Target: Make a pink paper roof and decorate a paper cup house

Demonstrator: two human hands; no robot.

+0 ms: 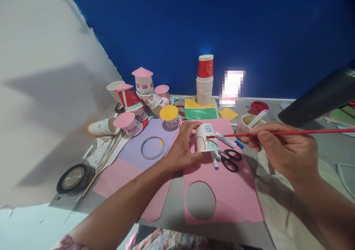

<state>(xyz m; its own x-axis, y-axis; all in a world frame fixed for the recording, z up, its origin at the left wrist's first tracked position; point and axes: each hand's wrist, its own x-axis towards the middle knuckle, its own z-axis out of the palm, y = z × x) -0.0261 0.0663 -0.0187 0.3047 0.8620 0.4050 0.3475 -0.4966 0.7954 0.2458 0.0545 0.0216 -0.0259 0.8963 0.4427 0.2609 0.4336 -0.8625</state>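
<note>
My left hand grips a white paper cup, turned rim down, by its side and base. A blue window, an arched outline and green grass-like strokes are drawn on the cup. In my right hand is a long red paintbrush, pinched between thumb and fingers. Its red-wet tip meets or nearly meets the cup's wall beside the window. Under and beside the cup lie markers and black-handled scissors on a pink sheet with a round hole cut in it.
Decorated cups with pink cone roofs stand at the back left, near a yellow-topped cup. A tall cup stack rises behind. A tape roll and a metal ring lie left. A patterned cup holds a marker.
</note>
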